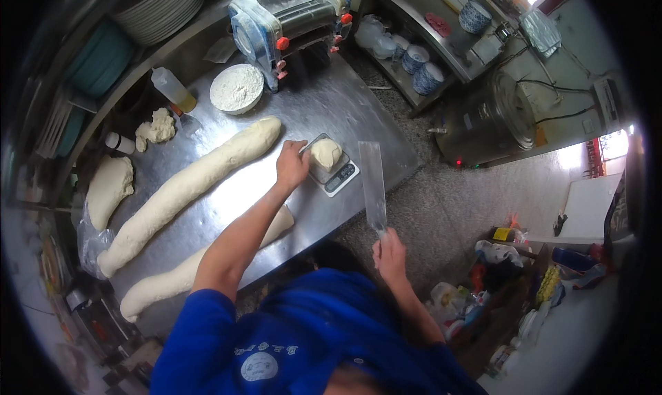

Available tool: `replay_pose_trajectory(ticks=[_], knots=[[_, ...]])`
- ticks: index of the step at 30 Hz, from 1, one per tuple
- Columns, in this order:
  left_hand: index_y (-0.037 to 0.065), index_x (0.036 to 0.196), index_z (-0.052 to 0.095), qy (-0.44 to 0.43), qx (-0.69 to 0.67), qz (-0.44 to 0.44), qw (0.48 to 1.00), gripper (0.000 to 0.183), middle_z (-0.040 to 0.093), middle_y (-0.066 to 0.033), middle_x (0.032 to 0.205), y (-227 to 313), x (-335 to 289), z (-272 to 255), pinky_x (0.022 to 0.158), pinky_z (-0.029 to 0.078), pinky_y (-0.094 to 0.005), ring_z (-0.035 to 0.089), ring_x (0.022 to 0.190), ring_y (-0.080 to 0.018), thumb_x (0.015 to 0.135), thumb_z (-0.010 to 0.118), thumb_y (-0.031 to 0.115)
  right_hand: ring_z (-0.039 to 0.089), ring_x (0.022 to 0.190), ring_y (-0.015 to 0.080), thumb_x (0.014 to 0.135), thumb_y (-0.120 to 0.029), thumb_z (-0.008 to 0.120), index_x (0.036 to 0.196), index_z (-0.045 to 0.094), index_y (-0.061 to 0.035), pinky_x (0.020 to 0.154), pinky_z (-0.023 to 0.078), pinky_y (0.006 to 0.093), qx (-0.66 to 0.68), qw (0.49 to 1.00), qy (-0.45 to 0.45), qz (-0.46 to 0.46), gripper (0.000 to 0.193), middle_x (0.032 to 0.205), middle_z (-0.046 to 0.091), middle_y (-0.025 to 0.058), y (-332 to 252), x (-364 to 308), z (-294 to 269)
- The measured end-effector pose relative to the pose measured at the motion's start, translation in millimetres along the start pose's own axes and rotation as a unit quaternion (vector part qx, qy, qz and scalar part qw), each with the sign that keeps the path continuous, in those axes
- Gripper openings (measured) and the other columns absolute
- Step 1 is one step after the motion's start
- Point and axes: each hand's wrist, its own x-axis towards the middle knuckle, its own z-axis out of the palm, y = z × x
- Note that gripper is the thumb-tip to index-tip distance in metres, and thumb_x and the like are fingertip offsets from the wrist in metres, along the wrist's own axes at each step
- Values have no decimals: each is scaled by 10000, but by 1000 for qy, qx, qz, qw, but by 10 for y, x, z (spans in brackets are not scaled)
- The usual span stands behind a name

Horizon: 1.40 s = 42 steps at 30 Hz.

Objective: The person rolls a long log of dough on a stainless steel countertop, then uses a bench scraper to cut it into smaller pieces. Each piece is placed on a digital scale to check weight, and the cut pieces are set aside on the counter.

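A piece of dough [325, 153] rests on a small digital scale [342, 178] on the metal worktable. My left hand [293, 164] is at the scale's left edge, its fingers partly extended and holding nothing; whether they touch the scale I cannot tell. In my right hand [391, 253] is the handle of a cleaver-like knife [373, 184], its long rectangular blade pointing up beside the scale. A thick dough roll [193, 184] lies diagonally across the table. Nearer to me, a second dough roll [165, 284] is partly covered by my left forearm.
Behind the rolls stand a bowl of flour [236, 89] and a roller machine [293, 26]. Toward the left are a dough slab [110, 188], a rough dough lump [157, 129] and a squeeze bottle [171, 88]. The metal table [372, 112] ends just right of the scale.
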Motion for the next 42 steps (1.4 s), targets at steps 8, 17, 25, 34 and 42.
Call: replay_pose_trajectory(ticks=[8,17,25,34,42], knots=[[8,1172,763,11,-98,-22,995,283,719,-203,1085,2,32,-287,784,575,-414,718,809,-296,987,674,203,479,504,73,1182,-275,394,1253,574,1,457,424,252,47,999,2,-11,337,683,513,4,-118,144,-11],[7,1201,758,-18,-108,-38,993,301,730,-181,1141,73,168,-192,788,591,-372,734,897,-271,1009,673,222,474,515,63,1185,-271,367,1285,550,12,457,419,241,72,997,-8,4,352,695,502,-1,-281,188,-68],[21,1361,668,-45,-15,68,997,507,649,-276,1335,285,208,104,1077,499,-494,606,1262,-449,923,719,272,461,498,66,1184,-255,365,1093,523,-27,451,413,245,75,997,-10,8,292,688,503,5,-271,335,-146],[76,1523,507,-244,143,41,958,905,571,-304,1436,443,343,267,1098,487,-536,546,1338,-495,736,814,402,476,492,79,1177,-246,372,1030,500,-47,441,409,254,61,997,-30,22,279,677,510,15,-197,691,-436],[18,1538,414,28,46,4,999,882,608,-289,1399,308,1689,598,1067,511,-495,590,1290,-448,795,787,310,492,480,90,1165,-222,377,1099,541,-16,447,414,271,65,995,-34,63,271,633,510,18,-102,747,-557]])
